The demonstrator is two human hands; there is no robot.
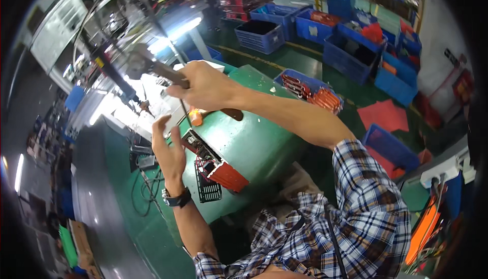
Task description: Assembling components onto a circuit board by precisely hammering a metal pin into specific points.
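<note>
while the right hand (203, 86) is closed around the brown handle of a hammer-like tool (168, 73) raised above the green tabletop (254, 141), the left hand (168, 149) hovers open and empty, fingers spread, just left of the tabletop's near edge. an orange and black part (216, 169) lies on the tabletop beside the left hand, and blue crates (351, 55) stand on the floor beyond the tabletop.
</note>
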